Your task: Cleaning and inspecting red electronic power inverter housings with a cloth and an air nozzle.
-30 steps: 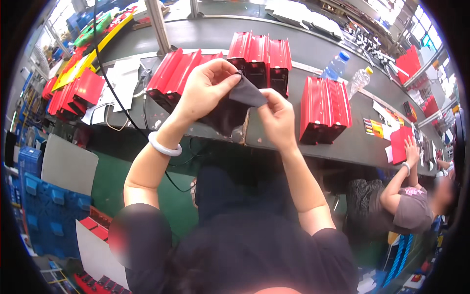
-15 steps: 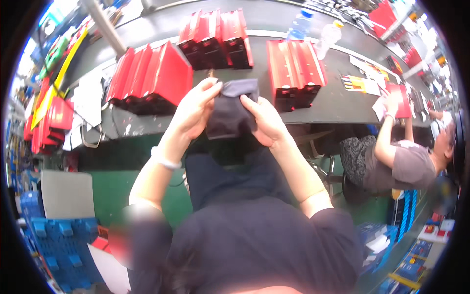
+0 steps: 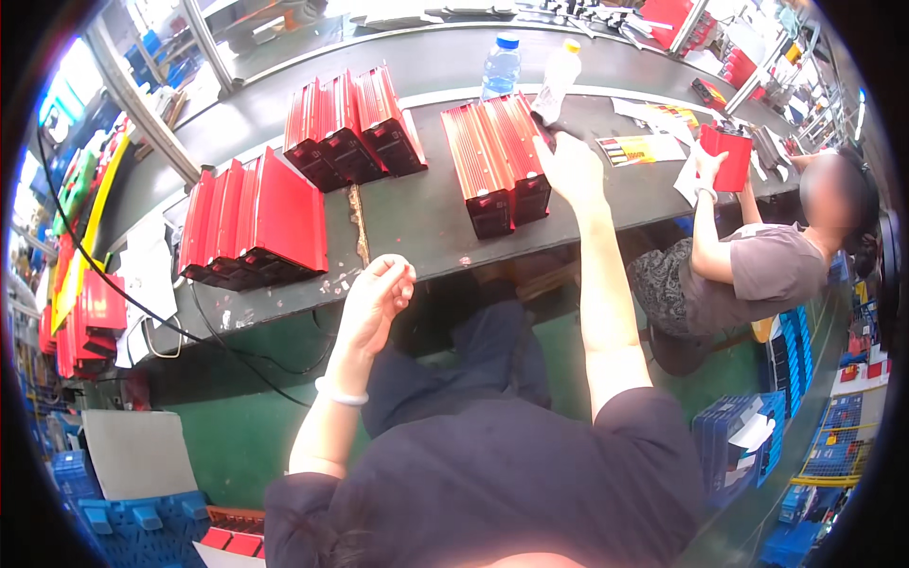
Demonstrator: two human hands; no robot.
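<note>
My right hand reaches out over the bench beside a pair of red metal cases with black ends. At its fingertips shows a small part of a dark cloth, mostly hidden behind the hand and the cases. My left hand hovers by the bench's front edge, fingers curled in and nothing visible in them. Beyond it stand two more groups of red cases, one at the left and one farther back.
A blue-capped bottle and a yellow-capped bottle stand behind the pair of cases. Printed sheets lie to the right. There a co-worker holds a red case. A black cable hangs at the left.
Both hands held the dark cloth before me; now they are apart. My right hand has gone forward and right with it, and my left has dropped lower. The view has shifted too.
</note>
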